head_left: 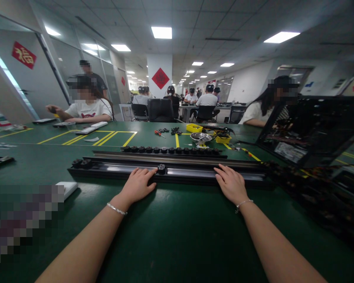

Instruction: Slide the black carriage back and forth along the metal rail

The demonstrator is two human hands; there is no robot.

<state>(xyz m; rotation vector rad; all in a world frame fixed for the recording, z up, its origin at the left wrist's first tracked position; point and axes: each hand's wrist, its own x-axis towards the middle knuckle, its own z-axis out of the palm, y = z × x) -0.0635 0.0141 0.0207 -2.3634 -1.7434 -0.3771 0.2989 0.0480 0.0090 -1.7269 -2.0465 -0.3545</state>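
Note:
A long black rail (191, 172) with a shiny inner channel lies across the green table. My left hand (139, 184) rests on its near edge, fingers spread, the index fingertip touching a small round black part (161, 169) that sits in the channel. Farther right, my right hand (230, 182) lies over the rail with its fingers apart, and no object shows in it. Two more round black parts (82, 163) sit at the rail's left end. Behind it, a row of similar parts (171, 150) stands along a second strip.
Beyond the rails are a metal bowl (201, 137), a yellow bin (194, 127) and a screwdriver (159, 133). A large black frame (309, 129) and a dark heap of parts (306, 196) stand at the right. People sit across the table at left and right.

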